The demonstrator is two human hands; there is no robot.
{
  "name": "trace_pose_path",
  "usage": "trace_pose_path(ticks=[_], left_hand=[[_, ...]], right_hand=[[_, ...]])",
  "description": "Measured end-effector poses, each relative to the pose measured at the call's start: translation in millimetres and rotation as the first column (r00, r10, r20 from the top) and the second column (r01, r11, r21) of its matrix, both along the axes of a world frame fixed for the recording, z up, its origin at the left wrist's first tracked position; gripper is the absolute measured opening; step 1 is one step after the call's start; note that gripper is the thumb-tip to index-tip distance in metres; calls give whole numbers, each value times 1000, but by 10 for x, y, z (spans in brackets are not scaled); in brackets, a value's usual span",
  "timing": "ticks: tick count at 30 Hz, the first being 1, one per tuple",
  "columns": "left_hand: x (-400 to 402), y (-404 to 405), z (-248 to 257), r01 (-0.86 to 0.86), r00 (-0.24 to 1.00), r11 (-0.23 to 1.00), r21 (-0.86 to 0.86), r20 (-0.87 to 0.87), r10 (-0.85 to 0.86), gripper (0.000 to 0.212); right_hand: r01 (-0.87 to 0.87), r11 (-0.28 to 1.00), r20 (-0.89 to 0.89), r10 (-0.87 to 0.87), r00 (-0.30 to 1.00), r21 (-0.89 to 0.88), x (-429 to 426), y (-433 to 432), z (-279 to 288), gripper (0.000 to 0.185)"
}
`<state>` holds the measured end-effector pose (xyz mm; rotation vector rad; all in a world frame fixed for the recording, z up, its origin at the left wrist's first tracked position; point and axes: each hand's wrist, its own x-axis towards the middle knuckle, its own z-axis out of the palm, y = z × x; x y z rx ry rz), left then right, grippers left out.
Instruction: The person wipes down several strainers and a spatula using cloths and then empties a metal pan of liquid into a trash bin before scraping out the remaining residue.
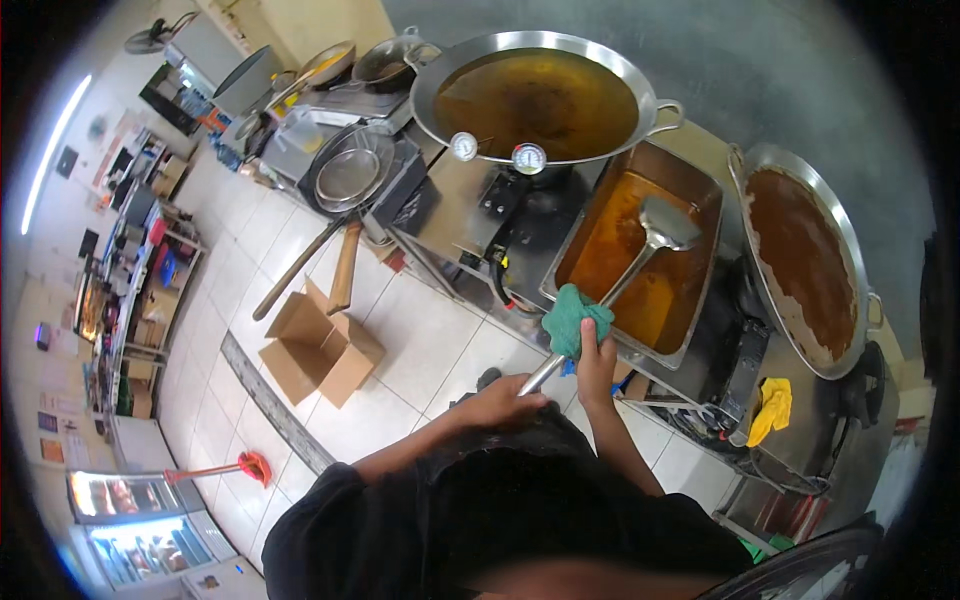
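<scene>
My left hand (499,403) grips the lower end of a long metal wok spatula (636,265). Farther up the same handle, my right hand (596,364) clasps a green cloth (574,321) against the shaft. The spatula's broad blade lies over a deep rectangular steel pan (711,232) that holds orange-brown liquid, apparently oil. Behind it stands a large steel wok (643,82) with dark yellow-brown liquid. Two dial thermometers, one on the left (463,146) and one on the right (529,158), sit at its near rim.
On the right a second wok (847,232), brown inside, leans steeply. A yellow cloth (771,412) lies near the counter edge. Wooden-handled strainers (349,176) overhang the counter's left side. An open cardboard box (319,349) and a red-handled tool (251,466) are on the tiled floor.
</scene>
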<state>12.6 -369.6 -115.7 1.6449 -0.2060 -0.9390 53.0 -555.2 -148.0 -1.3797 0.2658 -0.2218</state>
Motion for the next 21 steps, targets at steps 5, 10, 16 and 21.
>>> trace_pose_path(ticks=[5,10,16,21], left_hand=[[-176,215,37,-124,974,962,-244,157,165,18],[63,530,328,-360,924,849,-386,-26,380,40],[825,1274,271,-637,702,542,-548,-124,701,28],[1527,1662,-104,-675,644,462,-575,-154,749,29]], right_hand=[[-81,997,123,81,989,-4,-6,363,524,31],[-309,938,332,344,878,-155,554,1030,1104,29],[-477,796,179,565,805,-372,1426,2371,1190,40],[-409,798,153,517,842,-443,2294,3042,151,38]])
